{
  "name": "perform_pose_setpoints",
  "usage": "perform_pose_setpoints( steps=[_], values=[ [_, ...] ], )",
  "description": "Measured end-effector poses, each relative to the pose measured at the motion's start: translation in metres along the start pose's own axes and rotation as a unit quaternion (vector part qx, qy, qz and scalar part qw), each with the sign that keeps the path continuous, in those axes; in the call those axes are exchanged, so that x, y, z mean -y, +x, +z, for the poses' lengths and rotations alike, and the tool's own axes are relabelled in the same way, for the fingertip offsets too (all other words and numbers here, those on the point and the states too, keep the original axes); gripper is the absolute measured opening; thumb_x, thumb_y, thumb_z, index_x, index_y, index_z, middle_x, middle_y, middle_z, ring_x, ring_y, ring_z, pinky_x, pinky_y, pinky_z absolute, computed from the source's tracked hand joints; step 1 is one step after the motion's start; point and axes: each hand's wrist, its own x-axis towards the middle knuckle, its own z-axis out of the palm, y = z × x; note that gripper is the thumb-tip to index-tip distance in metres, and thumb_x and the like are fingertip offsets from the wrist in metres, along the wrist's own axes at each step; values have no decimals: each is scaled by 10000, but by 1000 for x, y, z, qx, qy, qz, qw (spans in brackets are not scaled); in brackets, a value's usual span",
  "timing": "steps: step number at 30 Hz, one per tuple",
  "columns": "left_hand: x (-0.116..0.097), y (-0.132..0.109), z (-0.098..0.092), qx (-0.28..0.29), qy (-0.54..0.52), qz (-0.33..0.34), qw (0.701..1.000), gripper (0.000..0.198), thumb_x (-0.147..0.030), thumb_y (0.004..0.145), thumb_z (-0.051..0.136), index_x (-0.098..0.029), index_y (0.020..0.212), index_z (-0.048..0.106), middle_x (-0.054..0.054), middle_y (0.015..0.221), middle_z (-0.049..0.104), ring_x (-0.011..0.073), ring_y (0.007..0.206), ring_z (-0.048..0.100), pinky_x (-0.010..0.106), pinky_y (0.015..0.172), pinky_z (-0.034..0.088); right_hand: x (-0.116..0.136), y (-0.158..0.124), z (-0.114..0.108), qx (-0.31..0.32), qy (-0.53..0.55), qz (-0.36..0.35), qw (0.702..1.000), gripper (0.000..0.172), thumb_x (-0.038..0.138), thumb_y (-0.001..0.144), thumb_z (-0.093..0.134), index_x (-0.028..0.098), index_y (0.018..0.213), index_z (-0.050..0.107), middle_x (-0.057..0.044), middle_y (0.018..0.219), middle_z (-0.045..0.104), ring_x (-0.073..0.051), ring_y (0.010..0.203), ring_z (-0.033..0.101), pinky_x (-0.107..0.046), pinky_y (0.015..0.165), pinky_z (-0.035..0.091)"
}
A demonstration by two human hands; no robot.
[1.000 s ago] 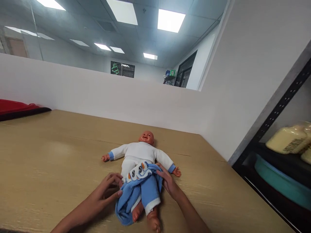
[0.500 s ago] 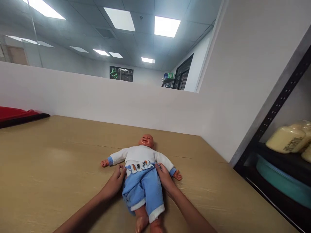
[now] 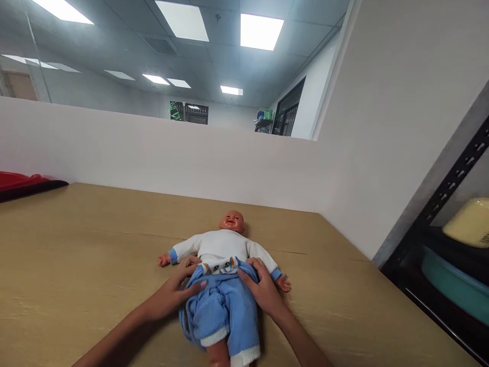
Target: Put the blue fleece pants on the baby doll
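A baby doll (image 3: 223, 244) lies on its back with its head toward the wall, arms spread, in a white long-sleeved top with blue cuffs. Blue overalls (image 3: 240, 306) with white hems cover its legs; their white front panel with printed eyes lies at the waist, blue straps bunched around it. My left hand (image 3: 181, 285) grips the overalls at the waist's left side, thumb on the front. At the right side of the waist, my right hand (image 3: 263, 285) holds the fabric the same way. The doll's feet are cut off by the lower frame edge.
The doll lies on a wooden tabletop (image 3: 95, 265) against a white wall (image 3: 183, 163) with a window or mirror above. A red item with a black edge (image 3: 30, 186) sits at far left. On the right, a black shelf holds a teal basin (image 3: 454, 285) and a yellowish package (image 3: 471, 221).
Both thumbs have moved over the front of the overalls, and my hands lie more fully on the waist. The waist fabric and straps are spread wider, and the front panel sits lower.
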Motion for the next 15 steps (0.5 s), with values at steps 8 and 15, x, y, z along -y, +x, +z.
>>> perform_pose_setpoints(
  steps=[8,15],
  values=[
    [11,41,10,-132,-39,-34,990,555,-717,898,680,-223,1151,660,80,1175,722,346,1252,600,444,1199,418,-22,18,6,-100,-14,22,995,537,785,851,684,262,879,563,28,776,528,-237,804,510,-346,825,413],
    [13,70,21,-71,-96,-32,992,539,-674,874,726,-199,1128,719,124,1223,749,341,1175,658,417,1067,522,-36,25,-6,-66,47,75,994,608,794,849,641,212,1008,710,-74,989,743,-304,968,663,-418,925,529]
  ],
)
